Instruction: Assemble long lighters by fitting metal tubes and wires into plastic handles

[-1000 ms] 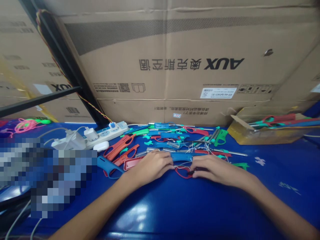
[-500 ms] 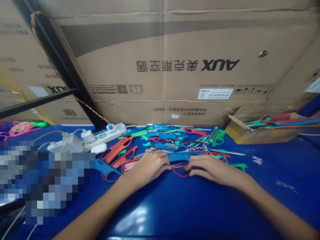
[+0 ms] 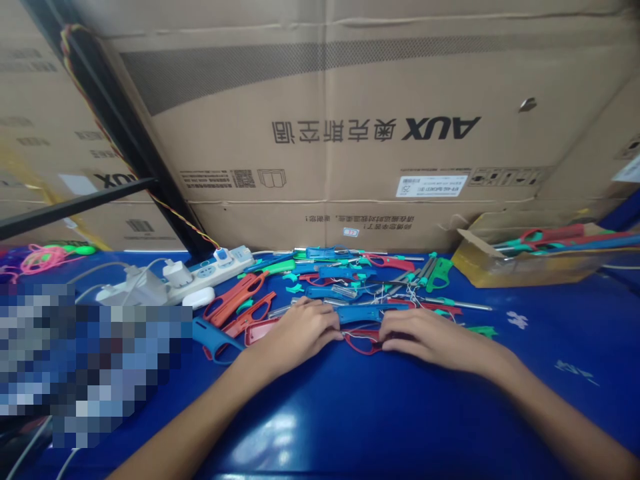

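While it lies on the table, one red shell; right hand, pinching its right end; left hand, at its left, grip untellable; wire, best guided lightly.

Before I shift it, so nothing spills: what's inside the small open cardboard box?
Inside the box, a red plastic handle, green plastic pieces and a long blue piece show; its front wall hides anything lower.
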Demonstrator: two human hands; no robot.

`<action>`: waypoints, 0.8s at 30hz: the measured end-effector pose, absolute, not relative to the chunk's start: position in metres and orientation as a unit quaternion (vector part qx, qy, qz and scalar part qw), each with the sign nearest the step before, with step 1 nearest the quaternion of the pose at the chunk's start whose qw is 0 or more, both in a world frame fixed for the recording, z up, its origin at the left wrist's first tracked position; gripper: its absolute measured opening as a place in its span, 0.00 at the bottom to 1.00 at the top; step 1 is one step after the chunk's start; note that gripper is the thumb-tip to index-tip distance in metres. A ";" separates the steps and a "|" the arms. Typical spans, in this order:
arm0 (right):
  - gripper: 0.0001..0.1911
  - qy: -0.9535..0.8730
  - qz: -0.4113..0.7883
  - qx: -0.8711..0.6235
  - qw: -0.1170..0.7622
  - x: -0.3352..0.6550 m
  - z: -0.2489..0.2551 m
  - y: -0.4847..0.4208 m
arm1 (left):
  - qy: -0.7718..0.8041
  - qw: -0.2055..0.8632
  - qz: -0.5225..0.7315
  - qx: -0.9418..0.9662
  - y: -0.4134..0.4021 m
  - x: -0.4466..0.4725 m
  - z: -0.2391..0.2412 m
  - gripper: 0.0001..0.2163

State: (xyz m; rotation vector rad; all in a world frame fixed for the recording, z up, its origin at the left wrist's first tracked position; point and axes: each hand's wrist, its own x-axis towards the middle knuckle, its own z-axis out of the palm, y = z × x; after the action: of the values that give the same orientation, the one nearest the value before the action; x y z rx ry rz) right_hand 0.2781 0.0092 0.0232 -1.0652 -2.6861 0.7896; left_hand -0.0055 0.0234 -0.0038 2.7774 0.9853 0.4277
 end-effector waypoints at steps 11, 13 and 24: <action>0.09 -0.910 0.209 -0.351 0.070 0.273 0.024 0.006 | 0.331 0.084 0.141 0.929 0.023 -0.006 -0.003 0.07; 0.08 -0.910 0.200 -0.356 0.072 0.271 0.025 0.004 | 0.331 0.087 0.139 0.929 0.023 -0.006 -0.002 0.07; 0.07 -0.910 0.211 -0.352 0.058 0.276 0.025 0.004 | 0.329 0.096 0.140 0.929 0.023 -0.006 -0.002 0.08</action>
State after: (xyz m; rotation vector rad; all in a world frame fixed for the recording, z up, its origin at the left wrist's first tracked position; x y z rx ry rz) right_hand 0.2757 0.0036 0.0254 -1.0678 -2.7574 0.6393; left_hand -0.0058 0.0225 -0.0018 2.7535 0.9743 0.4160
